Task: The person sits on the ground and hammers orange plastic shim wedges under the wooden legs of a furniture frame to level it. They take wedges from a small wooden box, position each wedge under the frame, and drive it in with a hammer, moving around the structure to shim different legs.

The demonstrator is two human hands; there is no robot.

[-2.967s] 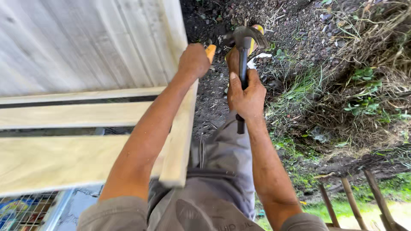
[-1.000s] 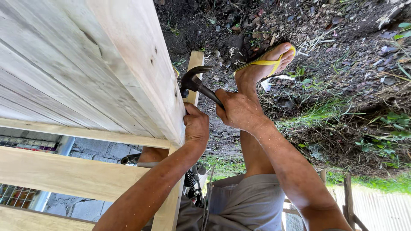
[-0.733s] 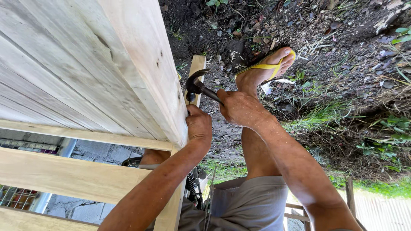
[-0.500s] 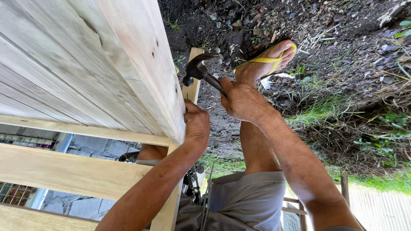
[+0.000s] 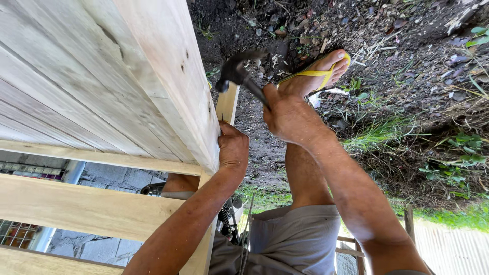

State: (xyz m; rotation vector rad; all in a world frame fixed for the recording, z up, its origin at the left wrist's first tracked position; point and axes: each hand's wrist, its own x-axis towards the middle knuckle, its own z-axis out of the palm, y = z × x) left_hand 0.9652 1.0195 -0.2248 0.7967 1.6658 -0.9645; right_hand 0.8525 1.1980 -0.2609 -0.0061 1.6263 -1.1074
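1. Pale wooden plank panel [image 5: 102,76] fills the left, blocking the view behind it.
2. Left hand [image 5: 233,148] pinches a small nail [image 5: 222,118] against the narrow upright wooden post [image 5: 227,104].
3. Right hand [image 5: 288,114] is wrapped tight around a dark claw hammer [image 5: 239,76], raised just above the nail.
4. Yellow flip-flop [image 5: 318,71] on dirt, right.

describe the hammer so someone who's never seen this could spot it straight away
Start at the big pale wooden plank wall on the left and follow its right edge to the narrow upright post. Just above it, the right hand holds the hammer, the only dark metal tool, blurred.
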